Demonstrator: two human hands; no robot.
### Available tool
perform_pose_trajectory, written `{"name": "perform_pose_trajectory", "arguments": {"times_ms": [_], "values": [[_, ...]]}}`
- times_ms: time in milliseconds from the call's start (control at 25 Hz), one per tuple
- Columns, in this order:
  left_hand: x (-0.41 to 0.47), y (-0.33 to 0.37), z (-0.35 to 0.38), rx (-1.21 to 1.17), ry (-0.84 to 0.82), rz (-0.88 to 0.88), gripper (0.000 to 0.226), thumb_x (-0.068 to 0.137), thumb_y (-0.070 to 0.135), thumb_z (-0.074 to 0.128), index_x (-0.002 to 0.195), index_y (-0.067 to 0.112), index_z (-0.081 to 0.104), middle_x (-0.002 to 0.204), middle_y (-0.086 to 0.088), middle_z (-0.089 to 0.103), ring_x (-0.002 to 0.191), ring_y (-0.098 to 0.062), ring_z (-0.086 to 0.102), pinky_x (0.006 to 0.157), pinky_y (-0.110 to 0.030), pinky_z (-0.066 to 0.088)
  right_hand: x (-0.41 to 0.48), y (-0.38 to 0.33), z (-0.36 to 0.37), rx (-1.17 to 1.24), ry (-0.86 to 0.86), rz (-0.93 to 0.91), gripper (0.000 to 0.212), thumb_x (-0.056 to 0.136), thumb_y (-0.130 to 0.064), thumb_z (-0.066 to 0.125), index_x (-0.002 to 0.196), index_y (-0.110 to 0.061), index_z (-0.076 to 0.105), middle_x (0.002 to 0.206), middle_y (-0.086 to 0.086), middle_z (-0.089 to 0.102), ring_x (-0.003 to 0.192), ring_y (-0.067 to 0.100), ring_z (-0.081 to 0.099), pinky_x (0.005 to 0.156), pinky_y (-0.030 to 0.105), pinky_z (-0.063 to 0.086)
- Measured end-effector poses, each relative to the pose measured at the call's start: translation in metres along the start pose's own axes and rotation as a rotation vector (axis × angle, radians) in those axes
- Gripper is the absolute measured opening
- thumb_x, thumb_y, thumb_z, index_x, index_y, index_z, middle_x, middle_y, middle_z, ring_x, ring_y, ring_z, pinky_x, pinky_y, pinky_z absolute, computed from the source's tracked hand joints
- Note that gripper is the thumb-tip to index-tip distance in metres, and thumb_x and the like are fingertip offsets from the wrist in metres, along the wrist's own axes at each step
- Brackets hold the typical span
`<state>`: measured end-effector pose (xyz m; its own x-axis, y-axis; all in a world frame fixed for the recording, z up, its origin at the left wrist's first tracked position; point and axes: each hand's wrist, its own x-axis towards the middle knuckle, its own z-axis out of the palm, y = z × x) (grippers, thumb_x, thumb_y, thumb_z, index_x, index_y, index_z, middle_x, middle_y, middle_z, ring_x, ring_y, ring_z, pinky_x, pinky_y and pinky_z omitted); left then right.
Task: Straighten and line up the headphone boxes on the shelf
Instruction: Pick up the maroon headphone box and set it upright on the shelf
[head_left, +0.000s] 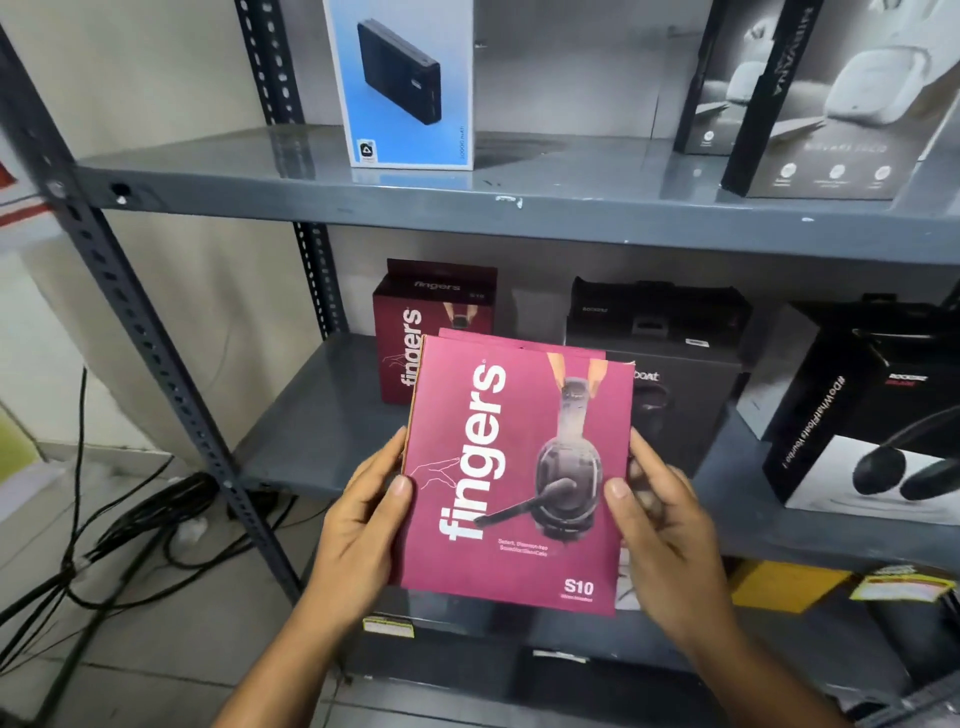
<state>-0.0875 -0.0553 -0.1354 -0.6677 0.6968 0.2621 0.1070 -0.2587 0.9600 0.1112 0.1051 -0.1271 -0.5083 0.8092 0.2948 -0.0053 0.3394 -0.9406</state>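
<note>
A magenta "fingers" S10 headphone box (519, 467) is held upright in front of the middle shelf (311, 426), off its surface. My left hand (363, 519) grips its left edge and my right hand (660, 525) grips its right edge, thumbs on the front face. Behind it on the shelf stands a second dark-red "fingers" box (415, 332), pushed back at the left. A black "boat" box (670, 384) stands to its right, partly hidden by the held box. A black-and-white headphone box (872, 415) sits at the right, turned at an angle.
The upper shelf (467, 192) carries a blue-and-white power bank box (405, 83) and dark earbud boxes (821, 98). A slotted steel upright (135, 312) runs along the left. Black cables (130, 530) lie on the floor at the left. Yellow packets (789, 587) lie on a lower shelf.
</note>
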Motion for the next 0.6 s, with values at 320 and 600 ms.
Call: {"name": "perform_pose_trajectory", "arguments": {"times_ms": [320, 600], "values": [[0.099, -0.051, -0.054, -0.027, 0.161, -0.169, 0.060, 0.079, -0.027, 0.033, 0.106, 0.026, 0.043, 0.105, -0.002, 0.063, 0.091, -0.014, 0.061, 0.064, -0.016, 0.055, 0.065, 0.039, 0.110, -0.100, -0.216, 0.172, 0.061, 0.091, -0.005, 0.050, 0.124, -0.055, 0.039, 0.139, -0.013, 0.052, 0.117, 0.015, 0.060, 0.100, 0.041, 0.051], [0.157, -0.081, -0.050, -0.062, 0.239, -0.185, 0.059, 0.078, -0.026, 0.039, 0.119, 0.016, 0.037, 0.113, -0.008, 0.062, 0.092, -0.013, 0.063, 0.062, -0.016, 0.055, 0.123, 0.067, 0.143, -0.037, -0.185, 0.251, 0.067, 0.084, 0.004, 0.047, 0.137, -0.036, 0.035, 0.151, 0.000, 0.043, 0.132, 0.024, 0.050, 0.106, 0.048, 0.047]]}}
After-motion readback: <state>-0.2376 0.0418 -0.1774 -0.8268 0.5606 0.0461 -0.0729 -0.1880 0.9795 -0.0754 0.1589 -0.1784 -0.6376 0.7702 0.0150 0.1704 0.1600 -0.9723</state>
